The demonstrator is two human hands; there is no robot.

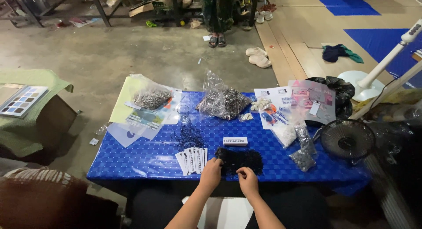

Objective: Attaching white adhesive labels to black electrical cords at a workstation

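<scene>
white label cards [192,160], clear bags [223,100]

blue checkered table [145,161], white cards [192,160], black mesh pile [239,160], plastic bags [222,100], glass [183,113]

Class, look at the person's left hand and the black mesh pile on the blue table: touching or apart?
Touching: the head view shows the left hand fingers pressed into the black mesh pile.

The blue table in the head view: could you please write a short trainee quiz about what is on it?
1. True or false: both hands touch the black mesh pile.
2. What lies just left of the left hand? A) white cards B) a fan C) sandals
3. Which thing stands upright between the two clear bags of metal parts?

Key: 1 true. 2 A, the fanned white cards. 3 the clear cup. The right hand pinches the pile's near edge.
</scene>
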